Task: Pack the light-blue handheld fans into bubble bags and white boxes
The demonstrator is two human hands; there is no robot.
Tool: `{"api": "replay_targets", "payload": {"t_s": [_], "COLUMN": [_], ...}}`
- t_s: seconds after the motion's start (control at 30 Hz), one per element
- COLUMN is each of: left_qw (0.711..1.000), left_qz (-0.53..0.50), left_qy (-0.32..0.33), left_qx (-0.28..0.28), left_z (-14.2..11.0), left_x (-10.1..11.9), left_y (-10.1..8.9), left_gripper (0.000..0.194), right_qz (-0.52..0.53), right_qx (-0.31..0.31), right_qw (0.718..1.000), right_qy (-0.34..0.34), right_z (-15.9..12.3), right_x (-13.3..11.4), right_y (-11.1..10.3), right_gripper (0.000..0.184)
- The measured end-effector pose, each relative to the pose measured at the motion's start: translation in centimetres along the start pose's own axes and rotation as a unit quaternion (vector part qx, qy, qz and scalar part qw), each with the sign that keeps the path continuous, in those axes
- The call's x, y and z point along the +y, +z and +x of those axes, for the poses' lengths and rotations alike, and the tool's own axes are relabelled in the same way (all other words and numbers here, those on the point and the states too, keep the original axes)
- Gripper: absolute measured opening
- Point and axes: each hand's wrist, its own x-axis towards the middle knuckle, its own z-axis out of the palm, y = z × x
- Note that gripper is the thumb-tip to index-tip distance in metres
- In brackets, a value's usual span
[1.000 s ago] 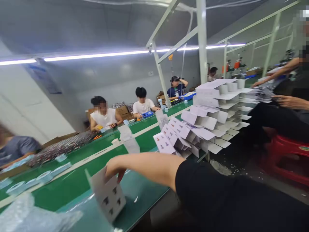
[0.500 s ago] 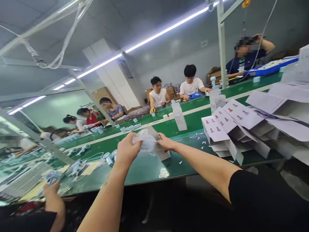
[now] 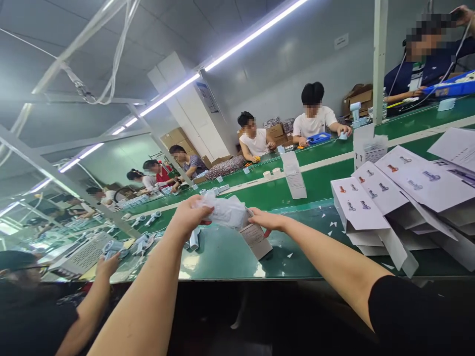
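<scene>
My left hand (image 3: 189,217) is closed around a crumpled clear plastic bag (image 3: 224,211) with something pale inside, held just above the green table (image 3: 230,254). My right hand (image 3: 267,220) pinches the open top of a small white carton (image 3: 256,238) that stands tilted on the table, right next to the bag. The bag's end sits at the carton's mouth. A stack of flat and folded white cartons (image 3: 386,198) printed with small pictures lies to the right of my right arm.
A co-worker's hand (image 3: 107,262) rests on small blue items at the lower left. Several people sit along the far side of the long green conveyor (image 3: 326,175). Upright white cartons (image 3: 295,174) stand on it. A white post (image 3: 379,59) rises at right.
The view swung left from the carton stack. My right hand brought a carton to the middle; my left hand came in with the plastic bag and now holds it at the carton's mouth.
</scene>
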Motion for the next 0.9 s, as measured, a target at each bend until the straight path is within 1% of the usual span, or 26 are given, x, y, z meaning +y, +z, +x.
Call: {"api": "replay_targets", "payload": {"t_s": [0.03, 0.07, 0.13, 0.17, 0.2, 0.23, 0.27, 0.3, 0.33, 0.4, 0.43, 0.47, 0.5, 0.57, 0.63, 0.7, 0.73, 0.8, 0.9], "left_qw": [0.997, 0.985, 0.941, 0.916, 0.895, 0.882, 0.877, 0.880, 0.889, 0.907, 0.912, 0.917, 0.922, 0.937, 0.952, 0.958, 0.957, 0.945, 0.901], "left_qz": [0.072, 0.154, 0.303, 0.351, 0.377, 0.381, 0.370, 0.350, 0.328, 0.295, 0.287, 0.282, 0.277, 0.259, 0.225, 0.205, 0.211, 0.268, 0.388], "left_qy": [0.011, 0.032, 0.101, 0.137, 0.166, 0.182, 0.181, 0.167, 0.150, 0.127, 0.124, 0.122, 0.115, 0.075, 0.023, -0.007, -0.011, 0.004, 0.067], "left_qx": [-0.035, -0.064, -0.109, -0.136, -0.171, -0.210, -0.246, -0.273, -0.284, -0.274, -0.264, -0.254, -0.243, -0.222, -0.205, -0.199, -0.197, -0.187, -0.184], "left_z": [0.2, 0.4, 0.9, 1.3, 1.7, 2.1, 2.5, 2.9, 3.1, 3.1, 2.8, 2.4, 2.0, 1.0, 0.2, -0.5, -0.7, -1.0, -1.0], "left_x": [0.6, 1.4, 3.0, 3.7, 4.3, 4.7, 5.0, 5.2, 5.2, 4.9, 4.7, 4.4, 3.9, 2.9, 1.8, 1.0, 0.9, 1.3, 3.4], "left_y": [0.1, 0.5, 1.4, 2.0, 2.4, 2.7, 2.8, 2.9, 2.8, 2.5, 2.4, 2.1, 1.8, 0.8, -0.5, -1.7, -2.1, -2.4, -1.7], "left_gripper": [0.027, 0.022, 0.016, 0.016, 0.017, 0.019, 0.023, 0.026, 0.029, 0.031, 0.030, 0.029, 0.028, 0.029, 0.030, 0.028, 0.025, 0.021, 0.022], "right_qz": [0.008, 0.019, 0.044, 0.050, 0.051, 0.047, 0.039, 0.030, 0.023, 0.015, 0.010, 0.004, -0.006, -0.045, -0.104, -0.165, -0.189, -0.218, -0.209], "right_qx": [-0.011, -0.025, -0.040, -0.033, -0.022, -0.013, -0.006, 0.000, 0.012, 0.068, 0.107, 0.139, 0.155, 0.142, 0.104, 0.067, 0.053, 0.037, 0.034], "right_qw": [1.000, 0.999, 0.998, 0.998, 0.998, 0.999, 0.999, 0.999, 0.999, 0.991, 0.983, 0.975, 0.969, 0.966, 0.967, 0.963, 0.960, 0.957, 0.962], "right_qy": [-0.003, -0.008, -0.017, -0.016, -0.010, -0.004, -0.004, -0.015, -0.038, -0.111, -0.146, -0.174, -0.194, -0.211, -0.211, -0.204, -0.200, -0.190, -0.172], "right_z": [0.1, 0.1, 0.2, 0.2, 0.1, 0.0, -0.1, -0.1, -0.1, 0.2, 0.4, 0.6, 0.8, 0.9, 0.7, 0.5, 0.4, 0.5, 0.5], "right_x": [0.1, 0.2, 0.9, 1.5, 2.1, 2.8, 3.4, 4.0, 4.4, 4.9, 4.9, 4.8, 4.6, 4.1, 3.5, 2.8, 2.5, 2.1, 2.0], "right_y": [-0.1, -0.2, -0.6, -0.8, -0.9, -1.0, -1.0, -0.8, -0.5, 0.6, 1.1, 1.7, 2.1, 2.5, 2.3, 1.8, 1.6, 1.2, 0.9], "right_gripper": [0.057, 0.062, 0.073, 0.077, 0.080, 0.083, 0.088, 0.096, 0.107, 0.125, 0.127, 0.126, 0.122, 0.110, 0.096, 0.083, 0.080, 0.082, 0.089]}}
